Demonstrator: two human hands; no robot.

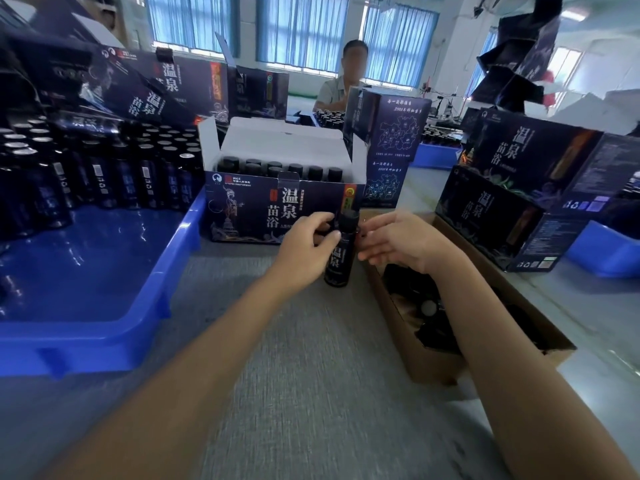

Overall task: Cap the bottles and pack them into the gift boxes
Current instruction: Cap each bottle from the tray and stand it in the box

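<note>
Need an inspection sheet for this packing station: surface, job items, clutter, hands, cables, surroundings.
Surface: grey table, bare between the forearms.
Job's things: dark bottle upright on the table, top looks capped; open gift box behind it, holding capped bottles; loose bottles in the blue tray at left; dark caps in the cardboard box at right.
Clutter: closed gift boxes stacked at right, more at back left.
Hands: left hand grips the dark bottle; right hand open, fingers straight beside it, contact unclear.
Cables: nothing seen.
Surroundings: person seated opposite; windows behind.
</note>
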